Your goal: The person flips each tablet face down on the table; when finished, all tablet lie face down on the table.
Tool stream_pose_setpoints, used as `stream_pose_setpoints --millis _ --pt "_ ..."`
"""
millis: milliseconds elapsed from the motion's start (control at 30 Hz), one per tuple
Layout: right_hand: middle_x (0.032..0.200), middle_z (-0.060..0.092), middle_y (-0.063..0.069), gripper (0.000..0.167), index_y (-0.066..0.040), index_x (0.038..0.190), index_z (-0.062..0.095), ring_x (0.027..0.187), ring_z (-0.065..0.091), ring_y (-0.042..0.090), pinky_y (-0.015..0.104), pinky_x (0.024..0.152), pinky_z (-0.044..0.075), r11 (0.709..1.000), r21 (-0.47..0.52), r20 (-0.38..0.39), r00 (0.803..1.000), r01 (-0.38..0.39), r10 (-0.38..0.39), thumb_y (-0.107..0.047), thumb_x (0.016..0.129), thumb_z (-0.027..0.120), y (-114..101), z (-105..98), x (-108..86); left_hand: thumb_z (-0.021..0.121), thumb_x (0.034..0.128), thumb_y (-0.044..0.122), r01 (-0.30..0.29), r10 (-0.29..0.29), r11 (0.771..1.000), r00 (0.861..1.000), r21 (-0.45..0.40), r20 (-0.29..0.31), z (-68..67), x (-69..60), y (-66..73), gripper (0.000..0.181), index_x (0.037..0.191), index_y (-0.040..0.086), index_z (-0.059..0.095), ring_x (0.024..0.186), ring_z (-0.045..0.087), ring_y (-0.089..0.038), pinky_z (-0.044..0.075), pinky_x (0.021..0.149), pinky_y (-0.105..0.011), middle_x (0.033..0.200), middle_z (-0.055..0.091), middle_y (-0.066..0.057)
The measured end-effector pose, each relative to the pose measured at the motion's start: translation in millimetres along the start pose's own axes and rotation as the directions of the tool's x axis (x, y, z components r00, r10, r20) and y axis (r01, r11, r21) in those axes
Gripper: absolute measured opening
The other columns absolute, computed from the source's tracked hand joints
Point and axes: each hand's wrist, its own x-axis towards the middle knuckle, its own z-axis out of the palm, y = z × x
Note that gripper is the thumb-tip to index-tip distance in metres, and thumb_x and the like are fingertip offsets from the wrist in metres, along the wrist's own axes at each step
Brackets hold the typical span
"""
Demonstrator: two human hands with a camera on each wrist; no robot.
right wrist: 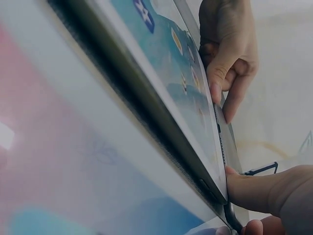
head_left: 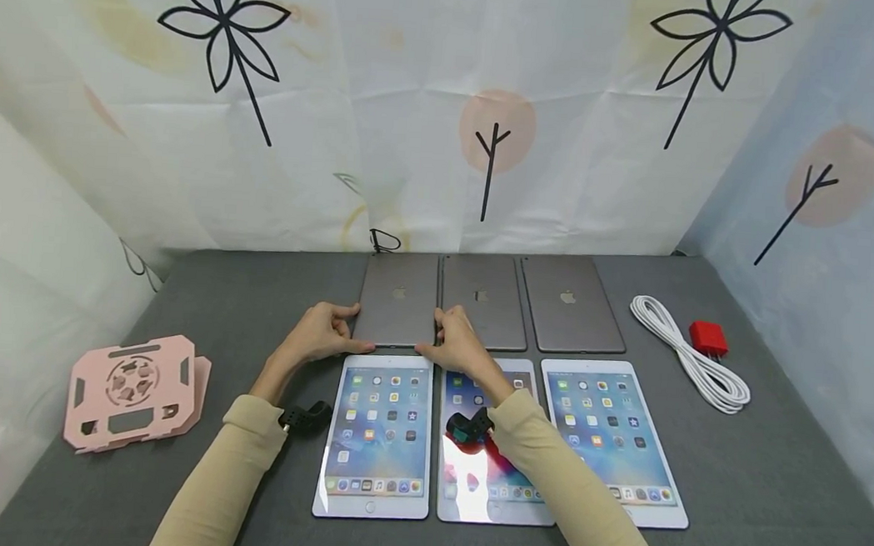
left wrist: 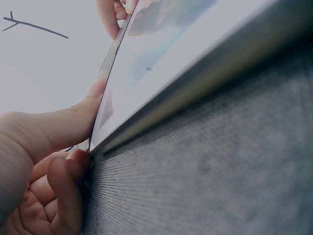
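Note:
Three grey tablets lie back up in a far row; both hands are at the near corners of the leftmost grey tablet (head_left: 398, 300). My left hand (head_left: 319, 331) has a finger on its left edge and the thumb at its near edge. Mirroring this, my right hand (head_left: 464, 346) grips the right corner, its forearm crossing above the middle white tablet (head_left: 462, 475). Close below the thumbs lies the left white tablet (head_left: 377, 436), its screen lit. In the left wrist view, the left thumb and curled fingers (left wrist: 63, 196) are by a tablet corner.
The other grey tablets (head_left: 484, 301) (head_left: 573, 306) continue the far row. A third white tablet (head_left: 611, 434) lies at the near right. Further right are a coiled white cable (head_left: 691, 355) and a red plug (head_left: 708, 337). Pink plates (head_left: 129, 392) lie at the left; curtains surround the table.

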Motion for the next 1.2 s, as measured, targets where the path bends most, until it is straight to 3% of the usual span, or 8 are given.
stream_pose_setpoints --millis 133,233,467,667,733,967,1100,1200 --pt "0.111 0.045 0.016 0.076 0.012 0.151 0.038 0.098 0.043 0.024 0.031 0.08 0.038 1.0 0.013 0.001 1.0 -0.008 0.008 -0.017 0.092 0.075 0 1 -0.4 0.09 0.0785 0.029 -0.008 0.008 1.0 1.0 0.002 0.001 -1.1 -0.8 -0.9 0.088 0.147 -0.007 0.047 0.049 0.035 -0.007 0.035 0.052 -0.024 0.055 0.059 0.003" --pt "0.11 0.045 0.016 0.075 0.013 0.15 0.039 0.098 0.043 0.024 0.031 0.08 0.038 1.0 0.004 0.001 1.0 -0.006 0.006 -0.017 0.092 0.076 0 2 -0.2 0.09 0.0787 0.029 -0.015 0.015 1.0 1.0 0.012 -0.001 -1.4 -0.9 -1.5 0.087 0.146 -0.007 0.048 0.049 0.037 -0.007 0.036 0.053 -0.024 0.057 0.061 0.002" --pt "0.103 0.043 0.013 0.049 0.014 0.125 0.056 0.096 0.042 0.023 0.03 0.077 0.035 0.998 -0.048 0.002 1.0 0.029 -0.029 -0.018 0.093 0.075 -2 1 0.5 0.09 0.0784 0.028 -0.011 0.011 1.0 1.0 0.011 -0.004 -2.5 -1.8 -1.7 0.087 0.146 -0.008 0.048 0.05 0.04 -0.008 0.036 0.053 -0.024 0.059 0.063 0.002" --pt "0.117 0.049 0.02 0.069 0.012 0.147 0.044 0.095 0.047 0.022 0.033 0.079 0.042 0.998 -0.066 -0.007 1.0 0.014 -0.014 -0.018 0.093 0.075 -4 2 -0.4 0.089 0.0797 0.027 -0.001 0.001 1.0 1.0 0.011 0.008 -2.8 -2.4 0.3 0.089 0.148 -0.009 0.045 0.051 0.046 -0.007 0.04 0.054 -0.025 0.062 0.065 -0.001" --pt "0.124 0.05 0.023 0.076 0.008 0.153 0.037 0.095 0.05 0.023 0.034 0.08 0.045 0.997 -0.073 -0.01 1.0 0.0 -0.001 -0.018 0.093 0.075 -6 2 -1.9 0.088 0.081 0.027 0.008 -0.008 1.0 1.0 0.019 0.019 -2.7 -3.1 3.0 0.091 0.15 -0.009 0.042 0.054 0.05 -0.008 0.043 0.057 -0.025 0.065 0.066 -0.002" --pt "0.132 0.049 0.024 0.07 -0.001 0.153 0.043 0.098 0.054 0.026 0.034 0.076 0.049 0.996 -0.089 0.02 0.999 0.031 -0.029 -0.019 0.094 0.074 -10 -9 -14.6 0.082 0.0871 0.028 0.025 -0.029 0.996 0.998 0.084 0.053 -3.5 -8.2 15.0 0.089 0.153 -0.01 0.035 0.059 0.054 -0.012 0.046 0.064 -0.029 0.069 0.065 -0.003" --pt "0.128 0.051 0.024 0.068 -0.003 0.153 0.044 0.099 0.054 0.029 0.037 0.076 0.049 0.993 -0.101 0.048 0.997 0.063 -0.058 -0.021 0.095 0.073 -5 -25 -28.5 0.081 0.0888 0.026 -0.005 -0.002 0.993 0.998 0.116 0.063 -3.3 -12.1 25.3 0.084 0.151 -0.011 0.037 0.057 0.05 -0.011 0.044 0.062 -0.028 0.065 0.06 -0.001" --pt "0.128 0.052 0.025 0.066 -0.003 0.152 0.046 0.107 0.058 0.033 0.043 0.084 0.053 0.99 -0.121 0.051 0.997 0.069 -0.063 -0.022 0.095 0.073 2 -39 -41.3 0.08 0.0894 0.024 -0.052 0.044 0.992 0.996 0.112 0.077 0.5 -14.3 38.0 0.076 0.147 -0.01 0.045 0.054 0.046 -0.01 0.042 0.06 -0.028 0.061 0.057 0.0"
